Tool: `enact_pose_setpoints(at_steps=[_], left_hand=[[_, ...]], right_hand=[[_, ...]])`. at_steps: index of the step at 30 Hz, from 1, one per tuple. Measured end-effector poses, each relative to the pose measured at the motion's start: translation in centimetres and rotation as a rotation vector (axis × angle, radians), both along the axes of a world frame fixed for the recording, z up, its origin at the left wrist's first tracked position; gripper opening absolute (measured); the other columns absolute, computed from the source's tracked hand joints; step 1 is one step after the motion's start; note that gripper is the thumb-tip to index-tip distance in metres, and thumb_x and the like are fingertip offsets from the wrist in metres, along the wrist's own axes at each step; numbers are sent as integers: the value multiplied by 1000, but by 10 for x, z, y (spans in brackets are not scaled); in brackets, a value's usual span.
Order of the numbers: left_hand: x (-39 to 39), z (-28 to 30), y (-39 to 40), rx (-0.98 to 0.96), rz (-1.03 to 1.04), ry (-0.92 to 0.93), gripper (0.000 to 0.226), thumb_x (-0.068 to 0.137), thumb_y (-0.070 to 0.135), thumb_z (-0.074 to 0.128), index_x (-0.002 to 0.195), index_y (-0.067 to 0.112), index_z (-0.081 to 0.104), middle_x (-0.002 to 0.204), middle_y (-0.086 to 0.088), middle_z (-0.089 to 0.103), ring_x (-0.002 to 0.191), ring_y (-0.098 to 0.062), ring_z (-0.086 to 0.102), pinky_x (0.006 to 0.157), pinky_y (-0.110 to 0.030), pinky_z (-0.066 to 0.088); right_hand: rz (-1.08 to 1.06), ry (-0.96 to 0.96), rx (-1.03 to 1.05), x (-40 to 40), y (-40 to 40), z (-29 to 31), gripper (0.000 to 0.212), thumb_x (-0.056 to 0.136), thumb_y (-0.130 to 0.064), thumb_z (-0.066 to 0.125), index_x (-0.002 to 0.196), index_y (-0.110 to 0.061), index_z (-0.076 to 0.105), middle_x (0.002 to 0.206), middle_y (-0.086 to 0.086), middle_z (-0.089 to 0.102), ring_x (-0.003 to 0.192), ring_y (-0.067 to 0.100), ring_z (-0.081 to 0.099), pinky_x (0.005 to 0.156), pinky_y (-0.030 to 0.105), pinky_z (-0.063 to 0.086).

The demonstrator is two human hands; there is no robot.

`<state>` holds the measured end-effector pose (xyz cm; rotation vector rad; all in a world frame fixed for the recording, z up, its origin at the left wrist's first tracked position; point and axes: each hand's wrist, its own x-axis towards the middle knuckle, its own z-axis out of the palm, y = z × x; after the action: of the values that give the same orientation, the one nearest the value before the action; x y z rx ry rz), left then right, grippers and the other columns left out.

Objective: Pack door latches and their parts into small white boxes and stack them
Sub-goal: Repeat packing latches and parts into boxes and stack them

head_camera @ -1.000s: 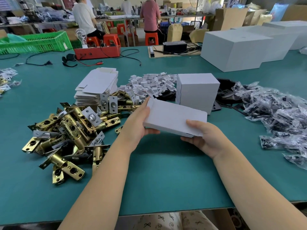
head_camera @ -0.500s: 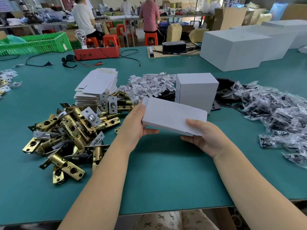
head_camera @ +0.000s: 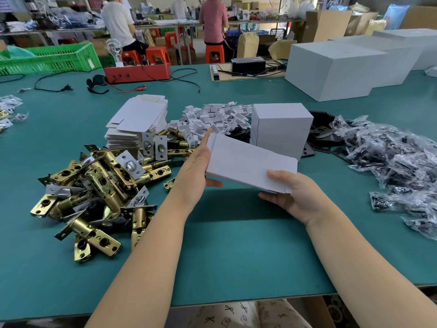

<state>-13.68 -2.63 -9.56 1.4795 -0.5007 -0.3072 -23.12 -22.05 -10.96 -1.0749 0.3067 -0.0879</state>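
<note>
A: Quick one, what are the hands doing?
B: Both are holding one small white box [head_camera: 250, 163] up off the green counter [head_camera: 236, 252]. Left hand [head_camera: 192, 176] is gripping its left end, thumb underneath, fingers running up the end. Right hand [head_camera: 296, 196] is gripping the right end, thumb on top, fingers below.
A: Box closed?
B: Looking closed, tilting down to the right. Flap edge showing at the right end, can't tell if it's tucked.
A: Where's the rest sitting?
B: Pile of brass door latches [head_camera: 94, 190] lying left of the hands. Stack of flat box blanks [head_camera: 139, 121] behind that. Heap of small white card pieces [head_camera: 212, 117] in the middle. Stack of packed white boxes [head_camera: 281, 129] standing just behind the held box. Bagged black parts [head_camera: 397, 162] spreading on the right.
A: Box touching the stack?
B: No, hanging in front of it, apart.
</note>
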Motion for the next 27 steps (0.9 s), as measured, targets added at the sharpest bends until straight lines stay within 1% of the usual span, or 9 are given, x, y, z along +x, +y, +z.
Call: enact_pose_setpoints(at_steps=[3, 5, 9, 11, 14, 17, 20, 23, 27], left_hand=[[-1, 2, -1, -67, -5, 62, 32, 97, 45, 37, 117, 59, 58, 124, 0, 62, 99, -22, 62, 60, -35, 56], [-3, 2, -2, -65, -5, 86, 34, 96, 50, 36, 125, 53, 54, 124, -2, 61, 103, -26, 61, 59, -37, 56], [-4, -2, -5, -26, -41, 98, 60, 80, 75, 32, 137, 55, 35, 126, 11, 60, 109, -22, 62, 66, -37, 57], [-5, -3, -6, 7, -61, 67, 63, 82, 75, 27, 142, 58, 23, 139, 15, 50, 121, -23, 55, 69, -37, 58], [-6, -4, -7, 78, -75, 22, 61, 83, 75, 28, 142, 61, 20, 155, 8, 32, 132, -26, 43, 72, -36, 59], [-4, 0, -5, -34, -125, 90, 57, 92, 57, 40, 147, 49, 27, 139, 3, 52, 115, -24, 57, 65, -35, 57], [0, 7, 5, -197, -281, 183, 61, 80, 35, 55, 139, 45, 42, 123, 9, 65, 99, -16, 64, 61, -35, 55], [6, 10, 19, -254, -407, 243, 73, 73, 9, 58, 140, 38, 48, 117, 1, 67, 96, -20, 65, 62, -35, 58], [7, 10, 30, -239, -467, 199, 78, 70, 3, 68, 137, 37, 52, 122, -7, 64, 102, -25, 64, 65, -33, 60]], right_hand=[[15, -13, 3, 0, 1, 1, 40, 66, -20, 67, 105, -12, 62, 89, 0, 74, 75, 14, 70, 61, 30, 57], [14, -19, 7, 0, 1, 1, 39, 66, -20, 67, 104, -12, 63, 86, -1, 73, 73, 13, 69, 60, 30, 57], [1, -16, -13, 0, 2, 0, 29, 74, -16, 65, 103, -12, 62, 84, -2, 74, 73, 12, 70, 60, 29, 57], [-18, -13, -8, 0, 1, -1, 19, 83, -12, 61, 103, -12, 62, 84, -3, 74, 73, 12, 70, 60, 30, 58], [-23, 1, 14, 0, 0, 0, 19, 84, -11, 61, 102, -11, 62, 85, -1, 74, 73, 13, 70, 60, 31, 58], [-2, -2, 37, 0, -1, 0, 31, 72, -16, 66, 102, -11, 63, 86, 0, 74, 73, 14, 70, 60, 31, 57], [19, -14, 73, 0, -2, 0, 34, 68, -18, 66, 101, -13, 63, 85, 0, 73, 72, 14, 70, 61, 31, 57], [13, -15, 107, 0, -4, -1, 34, 67, -17, 66, 100, -12, 64, 85, 1, 73, 72, 15, 70, 61, 32, 57], [18, -18, 130, -1, -6, -2, 34, 67, -15, 66, 100, -11, 64, 88, 3, 73, 75, 17, 70, 62, 33, 57]])
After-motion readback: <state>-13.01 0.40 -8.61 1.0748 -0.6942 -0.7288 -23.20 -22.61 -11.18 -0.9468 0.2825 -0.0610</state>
